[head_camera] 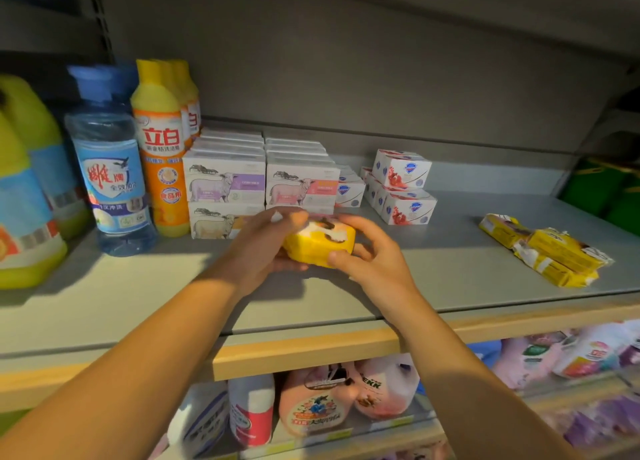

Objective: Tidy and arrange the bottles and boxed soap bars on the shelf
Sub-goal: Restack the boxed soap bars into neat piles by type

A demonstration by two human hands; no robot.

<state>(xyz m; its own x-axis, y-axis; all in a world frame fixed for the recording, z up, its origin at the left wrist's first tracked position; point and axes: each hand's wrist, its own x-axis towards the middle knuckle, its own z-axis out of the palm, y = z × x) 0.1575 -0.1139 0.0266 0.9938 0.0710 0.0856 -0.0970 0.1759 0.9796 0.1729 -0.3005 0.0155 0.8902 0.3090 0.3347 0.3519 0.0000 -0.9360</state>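
Matt grey metal shelf [450, 272]; clear glossy plastic bottle [110, 168]; cardboard soap boxes [225, 182].

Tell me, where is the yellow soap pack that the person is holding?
In the head view it is at centre: the yellow soap pack is held between the left hand and right hand, just above the shelf, before the sheep-printed boxes.

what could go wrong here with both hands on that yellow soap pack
1. The yellow soap pack is held by the left hand and right hand just in front of the stacked sheep-print boxes; pushing it back carelessly might knock that stack askew.
2. The loose yellow packs at the right lie crooked near the shelf front; a brushing arm could perhaps sweep them off.
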